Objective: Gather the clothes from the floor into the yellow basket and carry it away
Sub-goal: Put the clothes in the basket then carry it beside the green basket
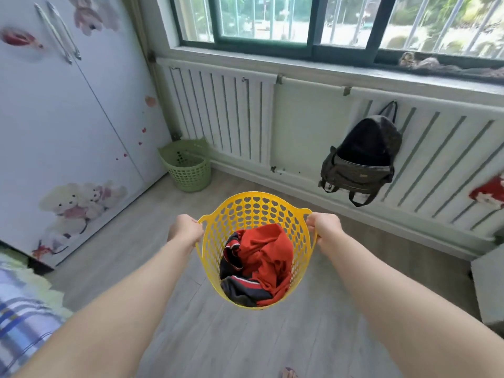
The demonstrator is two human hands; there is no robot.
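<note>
Head cam: yellow basket (246,211) held out front, off floor (141,241), tilted so open top faces camera. Left hand (186,230) fisted tight on left handle, right hand (324,227) same deal on right handle. Clothes (261,264) all inside, red top piled over navy piece with red-white stripes. Green basket (188,166) sits in far corner by wardrobe (68,118), well apart. Dark backpack (362,156) hangs on radiator cover (226,115) under window (300,20). Striped bedding (19,309) at lower left.
</note>
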